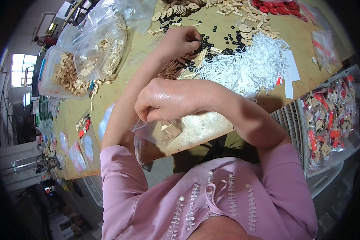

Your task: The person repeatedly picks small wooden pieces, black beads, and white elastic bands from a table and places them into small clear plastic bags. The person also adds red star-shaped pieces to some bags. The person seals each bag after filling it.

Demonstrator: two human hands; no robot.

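My left hand [183, 41] reaches out over scattered black beads [227, 39], its fingers closed in a pinch. Something dark, most likely a black bead, shows between the fingertips. My right hand [160, 100] crosses in front of the left forearm, fingers curled down. It appears to grip a clear plastic bag [150, 138]; the grip itself is mostly hidden. Small pale wooden blocks [171, 130] lie in or under this bag, and a white string [140, 126] loops out beside it. Past the right wrist lie brown wooden sticks [174, 69] and a heap of white cords [244, 66].
At left stands a clear tub [48, 86] of wooden blocks beside a large plastic bag [104, 48] of wooden pieces. Wooden discs [245, 29] and red pieces [277, 7] lie at the far side. Packed bags fill a crate [328, 120] at right.
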